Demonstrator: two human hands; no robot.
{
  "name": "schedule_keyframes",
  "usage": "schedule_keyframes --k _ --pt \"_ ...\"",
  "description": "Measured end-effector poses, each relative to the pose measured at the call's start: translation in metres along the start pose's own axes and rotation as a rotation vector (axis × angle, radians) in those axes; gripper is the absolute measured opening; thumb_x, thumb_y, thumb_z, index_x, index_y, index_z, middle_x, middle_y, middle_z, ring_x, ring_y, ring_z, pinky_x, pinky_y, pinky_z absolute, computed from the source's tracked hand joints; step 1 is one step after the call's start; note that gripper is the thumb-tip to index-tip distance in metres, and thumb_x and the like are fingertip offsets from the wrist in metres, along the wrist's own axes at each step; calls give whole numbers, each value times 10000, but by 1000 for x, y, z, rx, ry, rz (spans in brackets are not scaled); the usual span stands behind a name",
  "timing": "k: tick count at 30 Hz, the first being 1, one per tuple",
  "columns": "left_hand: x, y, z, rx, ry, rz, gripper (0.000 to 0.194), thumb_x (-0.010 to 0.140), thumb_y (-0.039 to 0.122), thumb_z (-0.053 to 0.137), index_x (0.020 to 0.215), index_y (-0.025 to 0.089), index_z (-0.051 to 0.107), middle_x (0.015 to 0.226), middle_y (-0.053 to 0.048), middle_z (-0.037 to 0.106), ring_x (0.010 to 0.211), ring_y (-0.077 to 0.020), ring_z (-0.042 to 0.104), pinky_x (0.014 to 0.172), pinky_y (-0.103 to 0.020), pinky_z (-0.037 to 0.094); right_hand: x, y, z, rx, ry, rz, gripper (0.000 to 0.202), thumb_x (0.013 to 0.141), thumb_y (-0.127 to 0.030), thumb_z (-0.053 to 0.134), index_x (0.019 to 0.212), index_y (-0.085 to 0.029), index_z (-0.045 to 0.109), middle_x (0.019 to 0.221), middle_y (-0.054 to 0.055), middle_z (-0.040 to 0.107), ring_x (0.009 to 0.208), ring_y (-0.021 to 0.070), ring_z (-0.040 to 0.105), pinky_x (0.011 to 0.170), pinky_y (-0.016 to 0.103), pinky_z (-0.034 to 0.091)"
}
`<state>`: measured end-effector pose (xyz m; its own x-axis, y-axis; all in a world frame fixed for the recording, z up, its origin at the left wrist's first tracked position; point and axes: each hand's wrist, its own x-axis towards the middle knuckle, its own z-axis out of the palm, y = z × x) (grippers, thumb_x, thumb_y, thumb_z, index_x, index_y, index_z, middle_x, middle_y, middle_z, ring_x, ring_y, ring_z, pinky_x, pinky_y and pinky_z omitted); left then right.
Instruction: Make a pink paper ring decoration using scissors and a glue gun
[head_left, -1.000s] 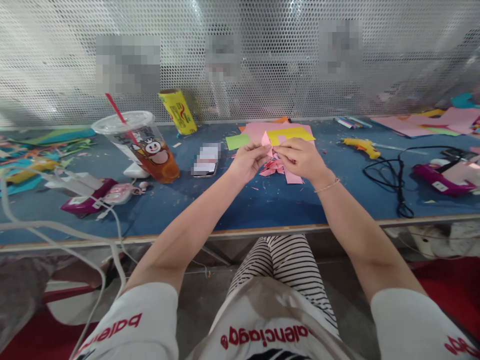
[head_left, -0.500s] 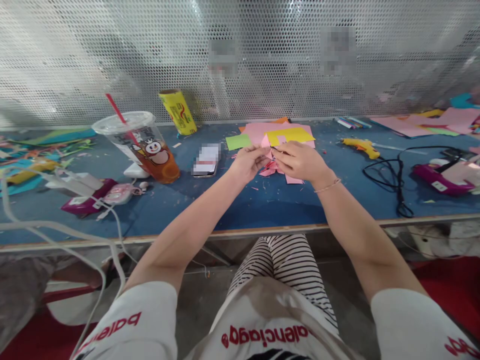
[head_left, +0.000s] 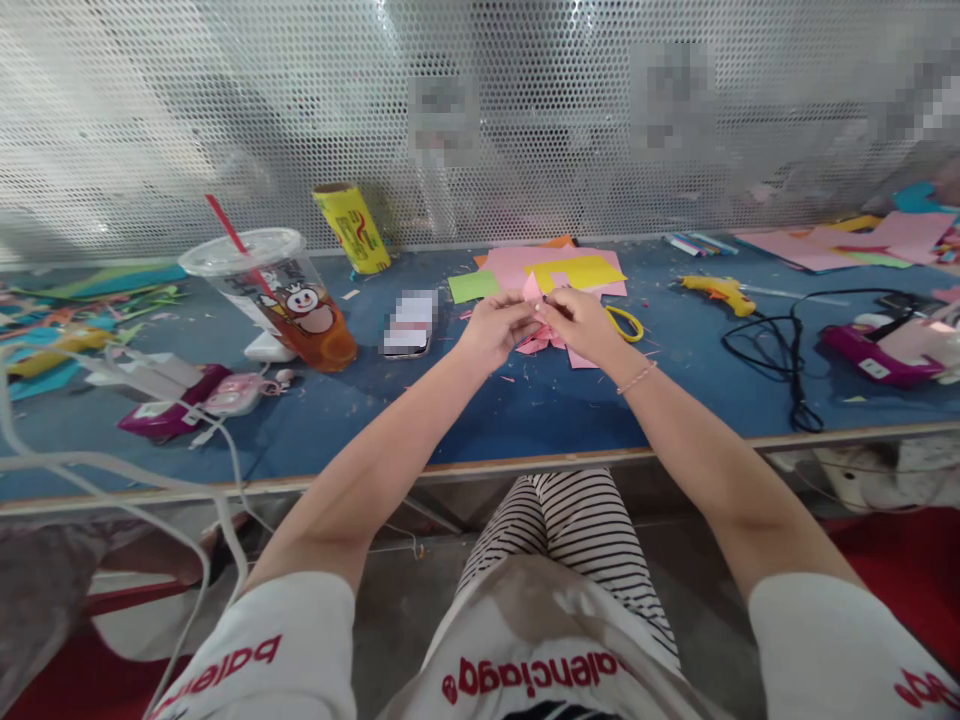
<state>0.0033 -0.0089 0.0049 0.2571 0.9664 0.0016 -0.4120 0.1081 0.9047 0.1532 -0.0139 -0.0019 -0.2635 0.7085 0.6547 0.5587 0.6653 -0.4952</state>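
Note:
A small piece of pink paper (head_left: 532, 287) is pinched between my two hands, a little above the table. My left hand (head_left: 496, 328) grips it from the left with fingers closed. From the right, my right hand (head_left: 583, 322) closes thumb and fingertips on the same piece; the exact fingertip contact is partly hidden. Pink paper scraps (head_left: 541, 342) lie below the fingers. Just beyond my right wrist is the yellow handle of scissors (head_left: 627, 325), the blades hidden by the hand. Behind my hands lie pink sheets (head_left: 517, 262), a yellow sheet (head_left: 592, 270) and a green sheet (head_left: 472, 286).
To the left stand a drink cup (head_left: 304, 310) with a red straw and a yellow tube (head_left: 352, 230); a phone (head_left: 410, 322) lies nearer. A yellow glue gun (head_left: 716, 294) with black cable and a purple power strip (head_left: 874, 355) are at right. Perforated metal panel (head_left: 525, 150) behind.
My right hand has shifted slightly left and drawn its fingers in toward the pink paper. The yellow scissors handle now shows beside it. My left hand has hardly moved.

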Motion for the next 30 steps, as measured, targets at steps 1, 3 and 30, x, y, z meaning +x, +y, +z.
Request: schedule_keyframes --k 1,3,30 --pt "1 0 -2 -15 -9 -45 112 664 74 677 692 153 603 642 5 655 590 -72 622 654 -206 525 0 0 -1 -2 -11 -8 334 861 -364 472 587 -195 383 562 -28 407 558 98 363 545 267 282" --pt "3 2 -4 -29 -40 -126 101 668 68 672 697 150 620 650 -9 663 603 -83 634 658 -205 530 -1 -1 -3 -10 -47 -39 338 865 -345 465 581 -195 360 562 -30 399 569 100 362 566 269 285" --pt "10 21 -15 292 -43 5 77 742 171 643 794 115 657 690 -55 678 612 -100 631 652 -234 510 4 11 -1 288 -69 175 346 884 -364 450 582 -200 407 482 -48 432 448 81 413 476 237 336"
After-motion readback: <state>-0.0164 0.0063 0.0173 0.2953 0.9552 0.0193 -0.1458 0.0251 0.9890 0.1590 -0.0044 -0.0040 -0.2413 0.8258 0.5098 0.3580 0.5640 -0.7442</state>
